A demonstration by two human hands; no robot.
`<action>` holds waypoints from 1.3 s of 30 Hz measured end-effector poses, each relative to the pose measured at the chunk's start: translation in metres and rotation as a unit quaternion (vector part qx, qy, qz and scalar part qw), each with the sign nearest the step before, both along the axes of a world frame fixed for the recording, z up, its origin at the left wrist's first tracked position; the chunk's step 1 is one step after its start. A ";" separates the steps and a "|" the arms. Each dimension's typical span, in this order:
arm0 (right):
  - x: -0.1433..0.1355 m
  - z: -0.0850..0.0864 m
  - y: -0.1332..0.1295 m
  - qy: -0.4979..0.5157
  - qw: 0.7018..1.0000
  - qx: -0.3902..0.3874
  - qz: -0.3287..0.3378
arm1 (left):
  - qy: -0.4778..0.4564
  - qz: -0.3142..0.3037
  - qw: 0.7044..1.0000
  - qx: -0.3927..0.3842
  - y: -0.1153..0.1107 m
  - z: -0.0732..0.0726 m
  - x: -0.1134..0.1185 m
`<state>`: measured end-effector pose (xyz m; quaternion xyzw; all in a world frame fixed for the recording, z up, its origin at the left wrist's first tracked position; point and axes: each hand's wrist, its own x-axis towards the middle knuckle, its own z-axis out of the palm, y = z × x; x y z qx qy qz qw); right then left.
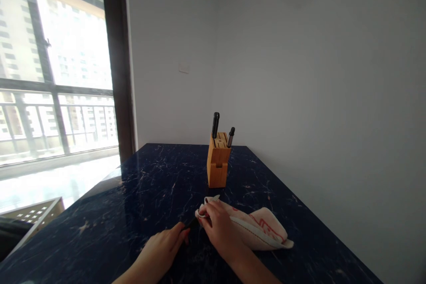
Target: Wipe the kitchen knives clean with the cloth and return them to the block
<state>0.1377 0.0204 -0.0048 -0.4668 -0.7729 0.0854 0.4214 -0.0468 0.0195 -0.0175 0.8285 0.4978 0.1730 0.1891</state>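
Observation:
My left hand (163, 246) is closed round the black handle of a knife (191, 224) in front of me. The fingers of my right hand (218, 226) pinch a white towel (261, 226) with red markings, folded about the knife's blade. A small pale tip pokes out past the cloth, and most of the blade is hidden by it. The rest of the towel trails to the right on the table. Beyond both hands stands a wooden knife block (218, 166), upright. It holds a black-handled knife (215, 125) and a second handle with a metallic part (230, 137).
The dark blue marble-patterned table (159, 177) runs back to a grey wall (299, 75). At the left is a large window (73, 53) with a dark frame. A perforated chair back (36, 219) stands by the table's left edge.

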 end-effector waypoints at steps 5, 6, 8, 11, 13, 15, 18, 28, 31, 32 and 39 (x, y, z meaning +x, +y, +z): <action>0.003 -0.004 0.006 0.007 0.998 0.009 -0.061 | -0.007 0.002 1.000 -0.011 0.000 0.001 0.000; 0.003 -0.004 0.006 0.006 0.998 0.008 -0.063 | -0.006 0.005 1.000 -0.013 0.000 0.002 0.001; 0.003 -0.005 0.005 -0.004 0.999 0.002 -0.044 | -0.005 0.014 1.000 -0.015 0.000 0.003 0.001; 0.003 -0.004 0.002 -0.016 1.000 0.000 -0.010 | -0.014 0.022 1.000 -0.017 0.000 0.004 0.001; 0.003 -0.004 0.003 -0.011 1.000 0.004 -0.025 | -0.020 0.021 0.999 -0.021 0.000 0.005 0.000; 0.004 -0.004 0.005 -0.001 0.998 0.002 -0.057 | -0.018 0.024 0.999 -0.026 0.000 0.004 0.000; 0.004 -0.003 0.005 0.001 0.998 -0.003 -0.058 | -0.015 0.025 0.999 -0.029 0.000 0.004 0.000; 0.004 -0.001 0.004 -0.002 0.998 0.001 -0.058 | -0.002 0.019 1.000 -0.007 -0.001 0.003 0.000; 0.003 -0.002 0.002 -0.016 1.000 -0.002 -0.019 | -0.004 0.010 1.000 -0.003 0.001 0.000 -0.001; 0.002 -0.002 0.002 -0.017 1.000 -0.002 -0.013 | -0.004 0.013 1.000 0.000 0.001 -0.001 0.000; 0.004 0.000 0.004 -0.001 0.998 0.006 -0.068 | -0.003 0.007 1.000 0.003 0.000 0.000 0.000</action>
